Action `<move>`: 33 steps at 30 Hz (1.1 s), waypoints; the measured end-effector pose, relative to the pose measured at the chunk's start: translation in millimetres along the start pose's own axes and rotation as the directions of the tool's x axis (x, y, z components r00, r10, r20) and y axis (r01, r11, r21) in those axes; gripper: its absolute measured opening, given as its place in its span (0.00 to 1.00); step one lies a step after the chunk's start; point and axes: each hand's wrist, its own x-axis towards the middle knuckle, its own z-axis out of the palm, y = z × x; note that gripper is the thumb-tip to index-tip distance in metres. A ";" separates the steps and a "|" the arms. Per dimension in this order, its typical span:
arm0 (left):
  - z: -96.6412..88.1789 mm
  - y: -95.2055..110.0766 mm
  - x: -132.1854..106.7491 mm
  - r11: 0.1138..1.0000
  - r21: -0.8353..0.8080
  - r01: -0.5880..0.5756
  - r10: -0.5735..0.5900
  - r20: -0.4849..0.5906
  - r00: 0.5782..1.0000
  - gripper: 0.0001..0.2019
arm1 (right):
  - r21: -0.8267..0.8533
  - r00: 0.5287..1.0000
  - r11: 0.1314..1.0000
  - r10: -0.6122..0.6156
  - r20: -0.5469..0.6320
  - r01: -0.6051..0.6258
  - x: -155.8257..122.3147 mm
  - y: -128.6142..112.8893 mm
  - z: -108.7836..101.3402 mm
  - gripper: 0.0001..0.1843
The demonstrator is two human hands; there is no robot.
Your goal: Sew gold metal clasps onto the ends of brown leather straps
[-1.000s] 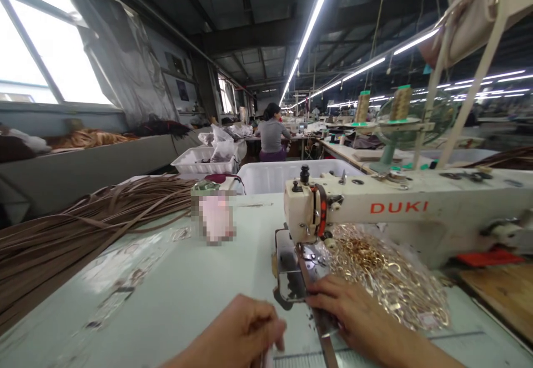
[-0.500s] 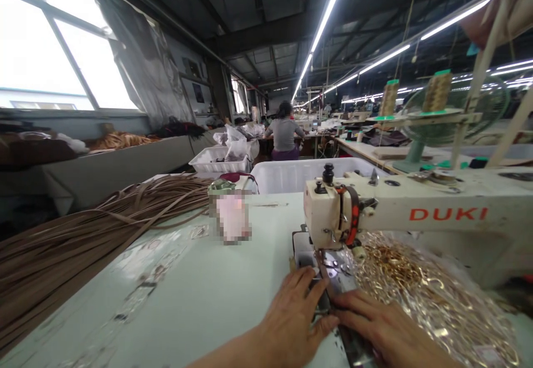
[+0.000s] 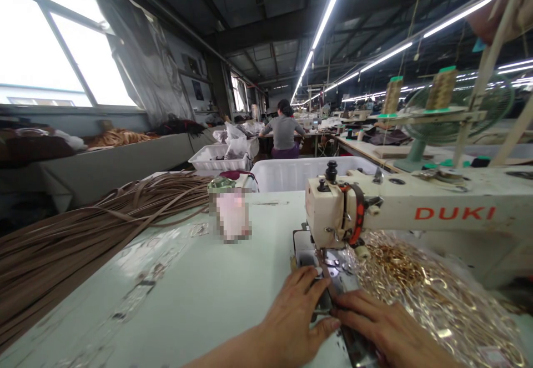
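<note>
A narrow brown strap [image 3: 327,283] runs under the presser foot of a cream sewing machine [image 3: 328,212]. On its left side lies my left hand [image 3: 293,315], fingers stretched forward on the metal bed and thumb apart, with the index fingertip against the strap. My right hand [image 3: 381,321] is on the right side, its fingers pressed together on the strap near my left thumb. The strap's near end is hidden by my hands. To the left, a thick bundle of brown straps [image 3: 104,229] covers the table's side.
A clear bag of gold metal hooks [image 3: 420,285] lies right of the bed, under the machine arm. A pixelated pinkish object [image 3: 232,215] stands on the pale green table [image 3: 187,301]. Behind are a white bin [image 3: 287,174], thread cones [image 3: 440,89] and a seated person [image 3: 284,132].
The view has shifted very slightly, moving the machine a little right in the picture. Both hands keep nearly the same place at the strap.
</note>
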 end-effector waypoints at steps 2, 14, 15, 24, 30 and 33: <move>1.1 -0.4 -0.1 1.000 -0.001 -0.007 0.007 -0.002 1.000 0.28 | 0.001 1.000 1.000 0.007 0.006 -0.007 0.2 -0.2 0.5 0.36; 0.4 -0.8 -0.5 0.999 0.032 -0.001 0.001 0.011 1.000 0.28 | -0.004 0.997 1.000 0.010 0.074 -0.009 -1.3 0.7 -0.2 0.37; 0.3 -0.6 -0.1 0.999 0.037 -0.001 0.000 0.011 1.000 0.28 | -0.003 0.998 1.000 0.006 0.069 -0.006 -1.5 1.1 0.5 0.37; 9.2 -4.8 -1.8 0.996 0.092 -0.009 0.007 0.017 1.000 0.28 | -0.092 1.000 0.996 0.000 -0.018 -0.001 -19.5 -6.7 4.9 0.34; 11.9 -7.7 -1.5 0.993 0.111 -0.047 0.047 0.003 0.999 0.27 | -0.139 0.991 0.989 0.023 -0.130 -0.041 -44.9 -5.5 -7.3 0.15; 12.1 -7.6 -1.6 0.992 0.119 -0.049 0.050 -0.009 0.999 0.27 | -0.135 0.994 0.989 0.053 -0.101 -0.066 -54.5 -3.9 -3.4 0.15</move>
